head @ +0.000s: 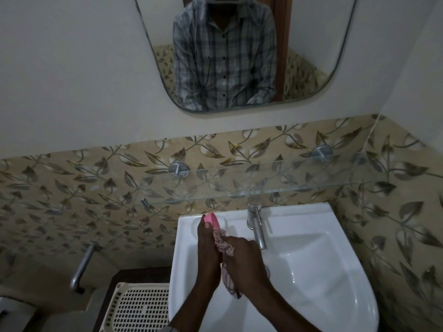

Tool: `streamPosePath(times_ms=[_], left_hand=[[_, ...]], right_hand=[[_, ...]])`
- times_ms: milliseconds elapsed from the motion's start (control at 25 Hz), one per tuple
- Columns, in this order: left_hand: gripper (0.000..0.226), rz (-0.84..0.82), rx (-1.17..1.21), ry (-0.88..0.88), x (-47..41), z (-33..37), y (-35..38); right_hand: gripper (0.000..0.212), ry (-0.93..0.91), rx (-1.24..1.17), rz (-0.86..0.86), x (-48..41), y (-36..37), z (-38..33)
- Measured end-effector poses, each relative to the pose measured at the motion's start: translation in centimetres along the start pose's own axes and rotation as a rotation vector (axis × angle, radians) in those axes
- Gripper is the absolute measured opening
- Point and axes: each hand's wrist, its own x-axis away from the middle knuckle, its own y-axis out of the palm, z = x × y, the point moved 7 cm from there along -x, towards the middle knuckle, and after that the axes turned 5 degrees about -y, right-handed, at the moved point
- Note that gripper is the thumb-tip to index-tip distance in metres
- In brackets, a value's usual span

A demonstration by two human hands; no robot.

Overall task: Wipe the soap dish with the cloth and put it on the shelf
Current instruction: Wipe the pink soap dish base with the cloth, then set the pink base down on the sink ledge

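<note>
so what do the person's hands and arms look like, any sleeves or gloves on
Both hands are bare: no gloves, rings or watch show on the left hand or the right hand. The forearms are uncovered up to the bottom edge of the picture, where a small pale bit of fabric shows beside the left arm. The mirror reflects a grey and white checked, dark-buttoned shirt with its sleeves rolled up.

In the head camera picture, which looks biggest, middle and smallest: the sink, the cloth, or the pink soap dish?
1. Sink: biggest by far.
2. Cloth: middle, though the hands hide part of it.
3. Soap dish: smallest showing, but the left hand covers much of it.
</note>
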Motion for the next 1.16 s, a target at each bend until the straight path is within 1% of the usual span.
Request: streamPosePath(times_ms=[40, 120, 200, 280, 320, 360, 440, 520, 600, 680, 800, 840, 920, 960, 1040, 1160], left_hand=[[0.079, -0.004, -0.034, 0.031, -0.1, 0.1, -0.1], [0.076, -0.033, -0.041, 0.038, -0.5, 0.7, -0.3], [0.077, -0.077, 0.070, -0.015, -0.7, 1.7, -0.3], [0.067, -0.126, 0.162, -0.074, -0.9, 3.2, 0.7], [0.061, -0.150, 0.158, -0.083, -0.8, 4.0, 1.5], [0.056, -0.164, 0.124, -0.075, -0.6, 4.6, 2.6], [0.056, -0.176, -0.018, -0.013, 0.2, 5.3, 5.0], [0.057, -0.235, -0.149, 0.041, 1.3, 4.6, 8.2], [0.058, -0.302, -0.252, 0.068, 2.1, 3.5, 11.8], [0.064, -0.374, -0.345, 0.100, 2.1, 2.8, 15.2], [0.062, -0.441, -0.673, 0.285, 0.6, 2.8, 19.7], [0.066, -0.449, -0.801, 0.324, -0.2, 2.6, 20.8], [0.087, -0.480, -1.061, 0.333, -2.3, 1.1, 22.6], [0.093, -0.497, -1.167, 0.329, -3.3, 0.0, 23.1], [0.095, -0.520, -1.280, 0.337, -4.8, -1.8, 23.9], [0.088, -0.501, -1.352, 0.344, -6.7, -3.6, 24.7]], right_hand=[[0.020, 0.017, -0.075, 0.025, -0.1, -0.6, 0.2], [0.017, 0.138, -0.280, 0.120, 0.1, -2.4, 2.3], [0.021, 0.295, -0.553, 0.201, 0.8, -3.5, 5.5], [0.023, 0.414, -0.864, 0.222, 1.2, -3.5, 8.3], [0.024, 0.461, -1.008, 0.233, 1.4, -3.6, 9.4], [0.025, 0.493, -1.141, 0.252, 1.5, -3.7, 10.5], [0.030, 0.516, -1.361, 0.319, 1.9, -4.2, 12.5], [0.035, 0.538, -1.495, 0.414, 2.7, -4.7, 14.6], [0.041, 0.579, -1.556, 0.507, 3.9, -5.2, 17.1], [0.046, 0.609, -1.589, 0.554, 5.0, -5.6, 19.2], [0.045, 0.631, -1.568, 0.584, 5.6, -6.1, 21.5], [0.044, 0.643, -1.561, 0.589, 5.6, -6.0, 22.2], [0.043, 0.673, -1.553, 0.587, 5.2, -5.5, 23.1], [0.043, 0.690, -1.549, 0.584, 4.8, -5.2, 23.5], [0.040, 0.716, -1.522, 0.591, 4.1, -4.8, 24.2], [0.041, 0.729, -1.516, 0.624, 3.1, -4.1, 25.4]])
